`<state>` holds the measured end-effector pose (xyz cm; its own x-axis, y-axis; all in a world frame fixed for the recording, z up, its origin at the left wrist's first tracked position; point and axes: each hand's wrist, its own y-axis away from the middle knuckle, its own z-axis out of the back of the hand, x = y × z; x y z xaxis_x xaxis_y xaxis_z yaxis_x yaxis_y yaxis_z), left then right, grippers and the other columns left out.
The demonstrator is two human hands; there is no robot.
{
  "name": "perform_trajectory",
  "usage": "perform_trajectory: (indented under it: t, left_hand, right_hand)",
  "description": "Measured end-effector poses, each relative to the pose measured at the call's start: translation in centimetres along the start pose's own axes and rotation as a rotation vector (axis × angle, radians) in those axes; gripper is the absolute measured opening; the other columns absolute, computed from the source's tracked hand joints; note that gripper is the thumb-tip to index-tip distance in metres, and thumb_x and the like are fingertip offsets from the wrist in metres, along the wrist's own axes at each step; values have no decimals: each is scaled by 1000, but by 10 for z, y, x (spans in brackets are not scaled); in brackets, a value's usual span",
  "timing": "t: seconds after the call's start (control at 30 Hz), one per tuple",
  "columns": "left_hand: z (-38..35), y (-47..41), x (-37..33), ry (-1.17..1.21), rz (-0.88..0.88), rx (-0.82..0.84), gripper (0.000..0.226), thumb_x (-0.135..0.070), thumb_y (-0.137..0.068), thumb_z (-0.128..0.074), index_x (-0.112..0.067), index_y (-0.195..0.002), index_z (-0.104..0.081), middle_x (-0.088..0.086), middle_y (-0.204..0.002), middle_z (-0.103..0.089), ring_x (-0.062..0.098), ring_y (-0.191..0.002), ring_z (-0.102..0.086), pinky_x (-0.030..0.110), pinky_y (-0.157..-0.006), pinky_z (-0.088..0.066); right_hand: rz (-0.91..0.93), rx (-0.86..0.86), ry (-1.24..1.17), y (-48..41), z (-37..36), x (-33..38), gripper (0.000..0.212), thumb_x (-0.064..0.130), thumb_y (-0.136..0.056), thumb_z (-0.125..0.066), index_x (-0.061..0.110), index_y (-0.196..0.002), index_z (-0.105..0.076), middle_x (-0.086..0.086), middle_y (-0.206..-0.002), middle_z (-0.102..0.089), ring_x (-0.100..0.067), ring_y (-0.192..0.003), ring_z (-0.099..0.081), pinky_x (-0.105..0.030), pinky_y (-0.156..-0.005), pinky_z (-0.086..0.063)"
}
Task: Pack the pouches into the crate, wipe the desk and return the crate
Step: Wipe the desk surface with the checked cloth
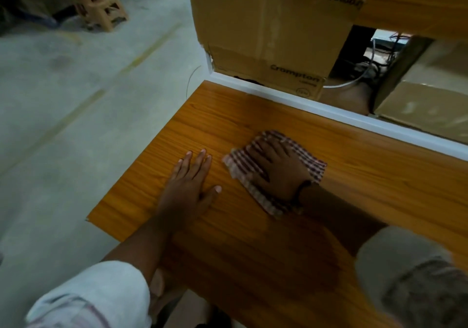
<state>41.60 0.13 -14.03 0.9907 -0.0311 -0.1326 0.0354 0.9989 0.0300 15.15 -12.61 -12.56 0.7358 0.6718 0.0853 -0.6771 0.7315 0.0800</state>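
Dim indoor light, soft shadow pooling under the arms on the desk (pixel 253 251), faint sheen near the white edge, sleeves blurred, wide-angle bending at corners

Right hand (pixel 274 169) flat on checked cloth (pixel 307 156), left hand (pixel 188 185) on wooden desk (pixel 379 188).

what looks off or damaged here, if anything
Two things. The cardboard box behind the desk is torn and ragged at its lower left corner. A darker, damp-looking patch marks the desk near the front edge, below the checked cloth under the right hand. The left hand rests flat.
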Motion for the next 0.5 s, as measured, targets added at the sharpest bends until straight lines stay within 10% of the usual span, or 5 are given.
perform_trajectory:
  t: [0.1,0.23,0.5]
  left_hand:
    - [1,-1,1,14,-2,-10,84,-74,-97,-23,-26,-162,1,-5,-169,7,21,-155,14,45,-126,-1]
    - [1,1,-1,26,-10,-1,85,-75,-96,-20,-25,-162,0,-3,-169,7,24,-155,12,47,-126,-2]
    - [-4,2,2,33,-26,-27,86,-74,-96,-20,-20,-162,-7,3,-170,0,30,-155,4,48,-126,-4]
  right_hand:
    - [-38,-6,37,40,6,-55,82,78,-91,-3,33,-160,-10,1,-167,-6,-23,-154,-1,-46,-124,2]
    - [-637,-40,-66,53,11,-95,86,79,-88,-2,31,-160,-5,-3,-168,1,-28,-154,2,-50,-123,0]
    - [-195,-19,-97,146,-15,79,76,76,-95,-17,36,-159,-7,1,-168,-3,-26,-154,1,-51,-124,1]
